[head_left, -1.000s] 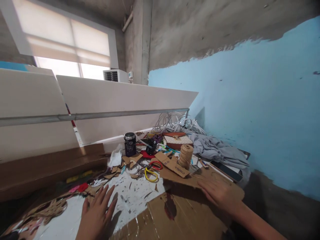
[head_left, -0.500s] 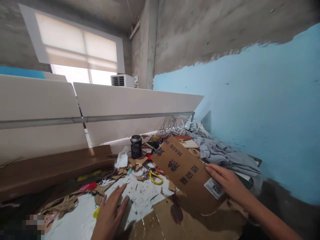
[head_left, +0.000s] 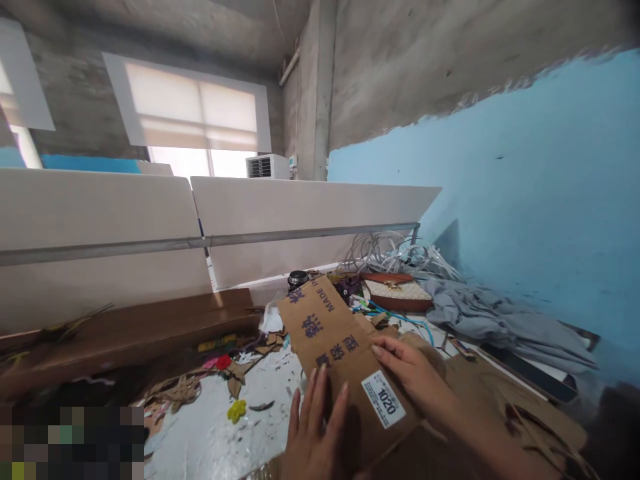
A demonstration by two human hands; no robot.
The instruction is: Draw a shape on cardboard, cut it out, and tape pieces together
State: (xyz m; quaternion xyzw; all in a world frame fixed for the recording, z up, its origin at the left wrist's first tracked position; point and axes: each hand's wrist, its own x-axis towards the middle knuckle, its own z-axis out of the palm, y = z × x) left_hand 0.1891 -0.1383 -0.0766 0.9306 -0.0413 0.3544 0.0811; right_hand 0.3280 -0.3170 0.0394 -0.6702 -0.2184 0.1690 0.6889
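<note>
A brown cardboard piece [head_left: 350,383] with dark printed characters and a white "1020" label [head_left: 383,399] lies slanted in front of me. My right hand [head_left: 407,370] grips its right edge, thumb and fingers closed on it. Spread over its lower left side are the fingers of my left hand [head_left: 317,420], which touch or hover close above the surface; the frame does not settle which. More cardboard shows underneath near the bottom. Left of my left hand, a yellow flower-shaped piece [head_left: 237,411] rests on the white tabletop [head_left: 200,433].
A dark jar [head_left: 298,280] stands behind the cardboard. Further right are a white-and-brown handbag [head_left: 397,293], coiled white tubing [head_left: 375,252], grey cloth [head_left: 500,327] and a dark phone-like slab [head_left: 527,373]. Scraps and a long cardboard box [head_left: 200,323] lie left.
The view has turned left. My left hand has come from the tabletop onto or just over the cardboard. The cardboard has shifted left, now covering the yellow-handled scissors and part of the jar.
</note>
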